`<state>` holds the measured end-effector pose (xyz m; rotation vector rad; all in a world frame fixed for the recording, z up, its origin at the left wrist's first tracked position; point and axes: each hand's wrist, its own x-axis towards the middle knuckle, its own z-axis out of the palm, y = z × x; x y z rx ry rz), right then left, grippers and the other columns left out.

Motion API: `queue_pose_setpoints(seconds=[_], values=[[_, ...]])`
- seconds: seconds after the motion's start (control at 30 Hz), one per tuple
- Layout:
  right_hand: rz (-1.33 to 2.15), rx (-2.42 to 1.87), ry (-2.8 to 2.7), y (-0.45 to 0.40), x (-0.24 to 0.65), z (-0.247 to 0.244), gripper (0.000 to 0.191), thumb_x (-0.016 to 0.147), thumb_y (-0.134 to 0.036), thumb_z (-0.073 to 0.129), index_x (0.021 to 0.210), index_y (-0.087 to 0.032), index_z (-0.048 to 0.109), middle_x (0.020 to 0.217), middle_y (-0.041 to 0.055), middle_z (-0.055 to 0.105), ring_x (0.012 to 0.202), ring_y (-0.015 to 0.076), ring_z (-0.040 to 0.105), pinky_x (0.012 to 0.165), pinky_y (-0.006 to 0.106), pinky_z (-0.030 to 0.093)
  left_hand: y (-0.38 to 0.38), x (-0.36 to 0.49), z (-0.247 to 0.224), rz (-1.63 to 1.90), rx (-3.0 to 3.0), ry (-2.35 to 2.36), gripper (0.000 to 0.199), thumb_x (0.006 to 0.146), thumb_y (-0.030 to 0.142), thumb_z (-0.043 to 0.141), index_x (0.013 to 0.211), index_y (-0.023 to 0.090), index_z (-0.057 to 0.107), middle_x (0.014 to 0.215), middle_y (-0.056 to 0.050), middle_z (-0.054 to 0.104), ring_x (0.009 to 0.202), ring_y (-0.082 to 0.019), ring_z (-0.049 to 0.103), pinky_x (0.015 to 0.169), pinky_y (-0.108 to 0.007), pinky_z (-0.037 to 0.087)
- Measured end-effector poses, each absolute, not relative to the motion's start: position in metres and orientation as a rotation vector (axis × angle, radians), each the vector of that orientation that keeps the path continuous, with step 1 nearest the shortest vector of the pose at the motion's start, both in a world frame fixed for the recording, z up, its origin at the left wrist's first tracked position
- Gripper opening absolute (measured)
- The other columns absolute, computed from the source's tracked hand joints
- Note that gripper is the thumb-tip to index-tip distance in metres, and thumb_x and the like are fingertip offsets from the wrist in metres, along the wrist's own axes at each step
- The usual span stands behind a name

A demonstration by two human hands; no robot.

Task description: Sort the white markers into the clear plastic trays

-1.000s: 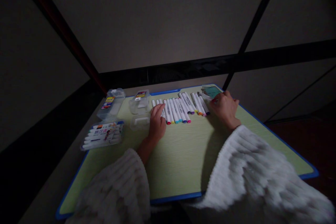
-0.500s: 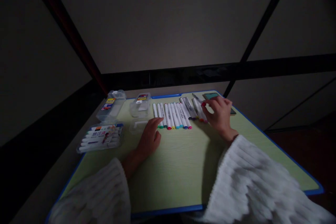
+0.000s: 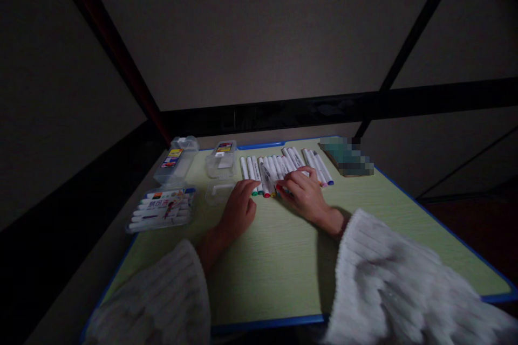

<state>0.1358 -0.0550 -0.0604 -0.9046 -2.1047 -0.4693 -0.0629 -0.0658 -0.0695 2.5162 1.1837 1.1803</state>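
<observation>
Containers sit at the left of a pale green, wood-grain tabletop with a blue edge (image 3: 271, 264). Frontmost, a flat clear plastic case (image 3: 135, 228) holds a stack of white pens (image 3: 151, 211) under a printed, coloured insert. Behind it, a long translucent plastic box (image 3: 178, 172) with a yellow-and-blue label; contents too dim to tell. To its right, a smaller translucent box (image 3: 220, 167), label on top, with a clear plastic flap (image 3: 214, 194) spread flat in front.

Right hand (image 3: 303, 194) has thumb and fingers pinched on a white marker with a red end (image 3: 279, 187), held slanting above the middle of a row of white-barrelled, colour-ended markers (image 3: 250, 167). Left hand (image 3: 238, 207): thumb and fingers apart, fingertips at the front of the row near the green ends; contact cannot be told. More white markers (image 3: 322, 167) lie right of the right hand's fingers, beside a flat, pixelated greenish rectangle (image 3: 343, 156). Both sleeves white, ribbed (image 3: 376, 264)
</observation>
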Motion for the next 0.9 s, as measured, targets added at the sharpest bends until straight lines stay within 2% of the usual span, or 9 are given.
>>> queue_pose_setpoints(seconds=[0.1, 0.23, 0.4, 0.57, 0.8, 0.9], values=[[-0.401, -0.886, -2.104, -0.054, 0.134, -0.062, 0.010, 0.084, -0.021, 0.048, 0.083, -0.019, 0.058, 0.082, 0.0048, 0.062, 0.077, 0.0174, 0.055, 0.081, 0.037, 0.036, -0.066, -0.062, -0.069, 1.178, 2.526, 1.182, 0.054, 0.065, -0.001, 0.034, 0.113, 0.019, 0.047, 0.106, -0.008, 0.051, 0.103, -0.019, 0.048, 0.092, -0.038, 0.041], [-0.136, -0.798, -2.130, -0.050, 0.133, -0.066, 0.011, 0.084, -0.017, 0.046, 0.092, -0.018, 0.053, 0.105, 0.0085, 0.061, 0.096, 0.0186, 0.056, 0.092, 0.041, 0.036, -0.065, -0.062, -0.069, 1.178, 2.547, 1.183, 0.051, 0.066, -0.001, 0.034, 0.111, 0.018, 0.047, 0.105, -0.008, 0.052, 0.103, -0.019, 0.048, 0.092, -0.037, 0.042], [0.136, -0.806, -2.116, -0.048, 0.132, -0.071, 0.011, 0.083, -0.016, 0.048, 0.092, -0.021, 0.052, 0.102, 0.0063, 0.063, 0.098, 0.0204, 0.055, 0.093, 0.044, 0.039, -0.065, -0.063, -0.071, 1.174, 2.563, 1.152, 0.049, 0.066, -0.001, 0.034, 0.110, 0.016, 0.047, 0.105, -0.009, 0.052, 0.102, -0.019, 0.048, 0.091, -0.037, 0.042], [0.309, -0.791, -2.066, -0.046, 0.130, -0.073, 0.016, 0.082, -0.014, 0.048, 0.096, -0.019, 0.054, 0.102, 0.0063, 0.063, 0.098, 0.0180, 0.056, 0.087, 0.038, 0.044, -0.064, -0.062, -0.073, 1.124, 2.569, 1.157, 0.048, 0.066, 0.000, 0.034, 0.109, 0.016, 0.047, 0.106, -0.009, 0.051, 0.103, -0.019, 0.047, 0.091, -0.036, 0.042], [0.317, -0.760, -2.098, -0.043, 0.129, -0.076, 0.013, 0.081, -0.013, 0.051, 0.091, -0.019, 0.056, 0.097, 0.0057, 0.064, 0.095, 0.0186, 0.056, 0.086, 0.038, 0.042, -0.061, -0.059, -0.073, 0.965, 2.651, 1.186, 0.049, 0.066, 0.002, 0.037, 0.112, 0.014, 0.046, 0.110, -0.010, 0.053, 0.106, -0.022, 0.046, 0.098, -0.042, 0.035], [0.322, -0.744, -2.120, -0.043, 0.129, -0.077, 0.012, 0.081, -0.014, 0.051, 0.091, -0.019, 0.056, 0.097, 0.0060, 0.064, 0.094, 0.0186, 0.056, 0.085, 0.037, 0.042, -0.061, -0.059, -0.076, 0.939, 2.635, 1.201, 0.057, 0.067, 0.002, 0.036, 0.122, 0.013, 0.036, 0.116, -0.012, 0.051, 0.113, -0.022, 0.043, 0.103, -0.046, 0.029]])
